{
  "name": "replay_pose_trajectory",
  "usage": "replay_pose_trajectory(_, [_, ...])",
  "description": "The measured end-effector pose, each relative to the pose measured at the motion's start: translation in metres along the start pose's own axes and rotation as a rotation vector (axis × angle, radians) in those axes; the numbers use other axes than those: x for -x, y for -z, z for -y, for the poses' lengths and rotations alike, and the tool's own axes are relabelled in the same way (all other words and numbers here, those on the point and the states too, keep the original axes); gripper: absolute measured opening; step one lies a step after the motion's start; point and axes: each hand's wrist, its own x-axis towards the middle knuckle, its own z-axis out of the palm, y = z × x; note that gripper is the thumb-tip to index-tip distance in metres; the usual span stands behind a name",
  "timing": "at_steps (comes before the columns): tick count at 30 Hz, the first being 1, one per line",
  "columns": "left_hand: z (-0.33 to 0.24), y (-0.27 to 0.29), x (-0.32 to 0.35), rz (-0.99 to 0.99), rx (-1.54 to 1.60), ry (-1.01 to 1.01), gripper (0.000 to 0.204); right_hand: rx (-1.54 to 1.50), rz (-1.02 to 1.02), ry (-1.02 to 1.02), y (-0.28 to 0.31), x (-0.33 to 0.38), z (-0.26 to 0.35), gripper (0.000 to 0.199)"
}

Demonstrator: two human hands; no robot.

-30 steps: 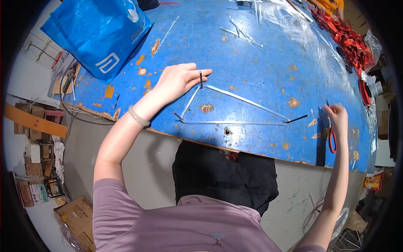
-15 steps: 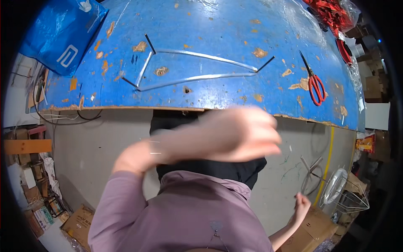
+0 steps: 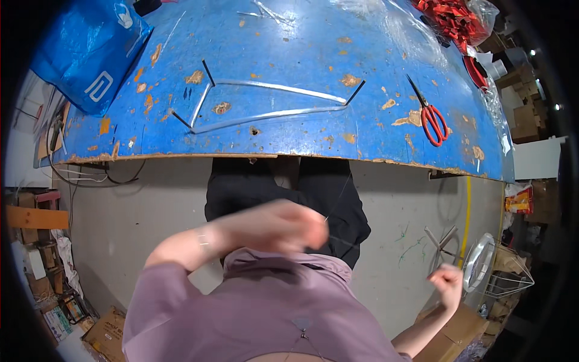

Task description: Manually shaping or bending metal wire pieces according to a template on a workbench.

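Note:
My left hand (image 3: 298, 228) is in front of my waist, blurred by motion, its fingers looking curled. A thin dark strand, like thread or fine wire (image 3: 344, 192), shows beside its fingertips against my black trousers; where its ends lie I cannot tell. Lower right, my right hand (image 3: 447, 280) is held out to the side, closed, with anything inside it hidden. Ahead on the blue table (image 3: 289, 142) lies a long, narrow triangular frame of silvery bars (image 3: 271, 113) with black prongs at its corners. Neither hand touches it.
Red-handled scissors (image 3: 433, 123) lie on the table's right side. A blue bag (image 3: 84, 60) sits at the left, and red shiny ribbon (image 3: 452, 21) is at the far right. Wire frames (image 3: 482, 265) and a cardboard box (image 3: 452, 338) stand near my right arm.
My left hand has moved left and down toward my waist. My right hand has shifted slightly right and up. The thin strand now shows; the view has shifted a little.

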Motion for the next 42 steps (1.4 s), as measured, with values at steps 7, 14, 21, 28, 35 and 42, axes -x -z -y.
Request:
replay_pose_trajectory(7, [-0.061,0.061,0.174,-0.396,-0.061,-0.800,0.023,0.187,0.013,0.275,0.017,-0.123,0.048,0.026])
replay_pose_trajectory(14, [-0.144,0.093,0.196,-0.728,-0.052,-0.987,0.020,0.201,-0.199,0.385,-0.006,-0.252,0.111,0.021])
replay_pose_trajectory(21, [-0.184,0.125,0.136,-1.306,-0.915,-0.632,0.018,0.236,-0.413,0.372,0.001,-0.348,0.085,0.027])
replay_pose_trajectory(28, [-0.185,0.127,0.091,-1.189,-2.159,-0.528,0.011,0.493,-0.557,0.005,0.054,-0.318,0.002,0.041])
replay_pose_trajectory(35, [-0.206,0.108,0.091,-0.940,-2.148,-0.260,0.018,0.443,-0.614,-0.105,0.070,-0.238,-0.051,0.042])
replay_pose_trajectory(42, [-0.171,-0.012,0.051,-1.170,-1.861,-0.496,0.026,0.436,-0.718,-0.191,0.052,-0.152,-0.075,0.043])
